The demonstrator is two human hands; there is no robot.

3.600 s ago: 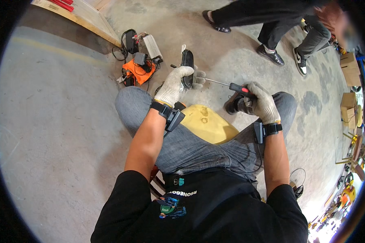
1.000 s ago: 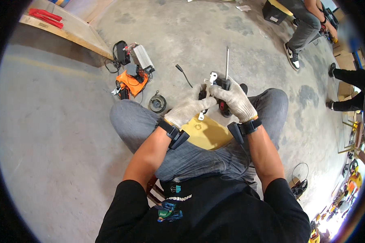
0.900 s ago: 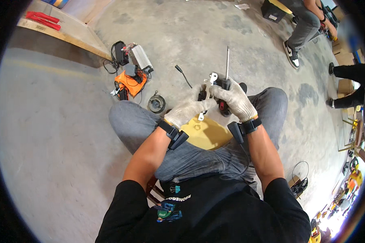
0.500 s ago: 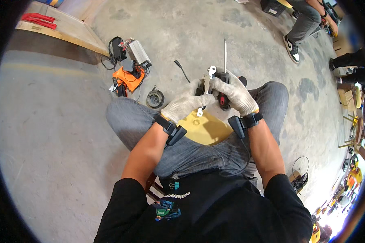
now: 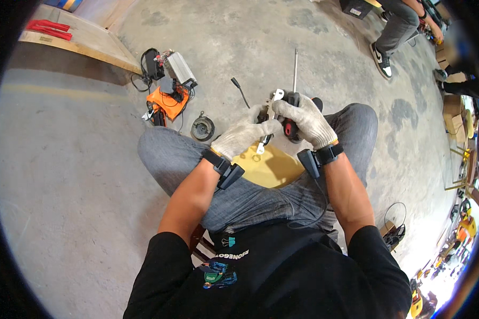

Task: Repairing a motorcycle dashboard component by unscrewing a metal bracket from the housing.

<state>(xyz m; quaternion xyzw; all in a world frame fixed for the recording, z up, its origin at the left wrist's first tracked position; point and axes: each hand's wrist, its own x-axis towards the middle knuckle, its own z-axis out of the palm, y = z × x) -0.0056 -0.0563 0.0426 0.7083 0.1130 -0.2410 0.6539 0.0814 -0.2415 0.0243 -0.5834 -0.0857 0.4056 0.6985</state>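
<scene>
Both my hands wear off-white knit gloves and meet above a yellow surface (image 5: 271,167) between my knees. My left hand (image 5: 242,137) is closed around a dark part with a light metal bracket (image 5: 278,94), whose holed ends stick out above and below the fingers. Most of that part is hidden by the gloves. My right hand (image 5: 310,123) grips a screwdriver (image 5: 296,72) by its black-and-red handle, the long shaft pointing away from me. The right thumb and fingertips also reach to the bracket.
On the concrete floor to the left lie a round dark metal part (image 5: 203,128), an orange cloth (image 5: 167,103), a silver box with wires (image 5: 181,68) and a short cable (image 5: 239,91). A wooden table (image 5: 85,45) bears red-handled tools. Another person's leg (image 5: 396,32) shows at upper right.
The hands stay together with the same things in them. The bracket is slightly more tilted, its near end a little lower and further left.
</scene>
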